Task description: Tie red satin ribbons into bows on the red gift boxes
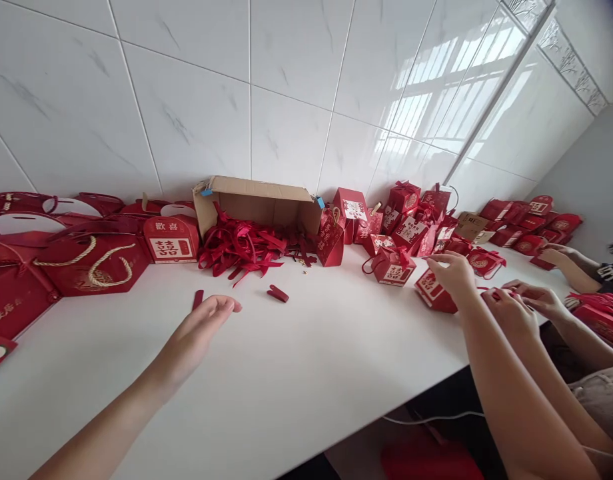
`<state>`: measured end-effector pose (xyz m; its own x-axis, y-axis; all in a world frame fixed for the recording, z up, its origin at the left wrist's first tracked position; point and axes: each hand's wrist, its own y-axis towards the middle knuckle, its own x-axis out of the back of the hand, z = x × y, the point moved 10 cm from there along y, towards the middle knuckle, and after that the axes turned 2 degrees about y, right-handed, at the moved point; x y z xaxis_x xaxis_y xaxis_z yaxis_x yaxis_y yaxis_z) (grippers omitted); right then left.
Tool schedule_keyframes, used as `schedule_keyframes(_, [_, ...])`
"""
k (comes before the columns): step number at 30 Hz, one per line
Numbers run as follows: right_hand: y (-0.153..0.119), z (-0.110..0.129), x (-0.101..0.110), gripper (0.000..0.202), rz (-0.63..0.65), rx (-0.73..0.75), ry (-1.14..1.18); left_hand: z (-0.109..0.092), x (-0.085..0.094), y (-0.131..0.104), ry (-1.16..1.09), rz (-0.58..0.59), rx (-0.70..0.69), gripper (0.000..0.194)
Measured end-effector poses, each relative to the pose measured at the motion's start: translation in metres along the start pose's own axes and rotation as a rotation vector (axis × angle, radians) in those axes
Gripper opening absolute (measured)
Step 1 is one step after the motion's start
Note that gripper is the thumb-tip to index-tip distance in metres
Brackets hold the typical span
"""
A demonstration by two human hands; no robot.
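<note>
My left hand (pixel 199 337) hovers over the white table (pixel 286 373), fingers loosely stretched and nothing seen in them. Just beyond its fingertips lies a small dark red strip (pixel 198 298), and to the right is another folded red strip (pixel 277 293). At the right, my right hand (pixel 455 275) reaches over a red gift box (pixel 435 291) with a white and gold label. Its fingers are extended by the top of this box, and part of the box is hidden behind the hand and wrist. A red gift box with a ribbon (pixel 394 267) stands left of it.
A cardboard box (pixel 261 190) on its side spills red ribbons (pixel 241 240) against the tiled wall. Red gift boxes with rope handles (pixel 94 263) crowd the left. More boxes (pixel 409 230) pile up at right. Beside my right arm, a co-worker's hands (pixel 516 310) handle something red.
</note>
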<state>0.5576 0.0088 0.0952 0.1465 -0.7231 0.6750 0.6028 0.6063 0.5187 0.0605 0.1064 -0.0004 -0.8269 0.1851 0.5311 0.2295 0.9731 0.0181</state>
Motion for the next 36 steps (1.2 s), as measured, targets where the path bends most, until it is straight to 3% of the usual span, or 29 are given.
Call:
schedule_keyframes(3, [-0.044,0.046,-0.027,0.024,0.148,0.170,0.098,-0.002,-0.013,-0.001,0.069,0.089,-0.024,0.041])
schedule_keyframes(5, [-0.087,0.092,-0.057,0.016,0.357,0.355,0.170,-0.001,-0.028,-0.005,0.142,0.196,-0.025,0.037])
schedule_keyframes(6, [-0.117,0.122,-0.076,0.017,0.520,0.534,0.208,0.001,-0.033,-0.007,0.173,0.230,-0.016,0.035])
schedule_keyframes(9, [-0.182,0.176,-0.118,0.022,0.753,0.806,0.220,0.002,-0.038,-0.011,0.197,0.218,0.001,0.031])
schedule_keyframes(11, [-0.201,0.195,-0.145,0.034,0.801,0.841,0.177,0.002,-0.040,-0.013,0.186,0.198,-0.005,0.030])
schedule_keyframes(14, [-0.211,0.223,-0.174,0.053,0.756,0.837,0.168,0.003,-0.048,-0.012,0.202,0.243,-0.046,0.027])
schedule_keyframes(16, [-0.223,0.246,-0.185,0.052,0.737,0.875,0.219,0.005,-0.048,-0.008,0.235,0.223,-0.092,0.022])
schedule_keyframes(18, [-0.238,0.264,-0.192,0.047,0.731,0.916,0.279,0.007,-0.040,-0.003,0.276,0.122,-0.141,0.016])
schedule_keyframes(21, [-0.259,0.274,-0.207,0.053,0.790,0.932,0.350,0.010,-0.028,0.000,0.312,-0.015,-0.181,0.022])
schedule_keyframes(23, [-0.268,0.271,-0.217,0.059,0.856,0.933,0.374,0.013,-0.028,-0.001,0.338,-0.026,-0.157,0.030])
schedule_keyframes(30, [-0.268,0.263,-0.225,0.045,0.903,0.924,0.374,-0.002,-0.055,-0.018,0.391,0.163,-0.126,0.035])
schedule_keyframes(32, [-0.269,0.263,-0.225,0.044,0.904,0.922,0.374,-0.007,-0.053,-0.019,0.397,0.175,-0.133,0.035])
schedule_keyframes(36, [-0.270,0.263,-0.223,0.043,0.886,0.931,0.389,0.000,-0.032,-0.036,0.432,0.373,-0.135,0.045])
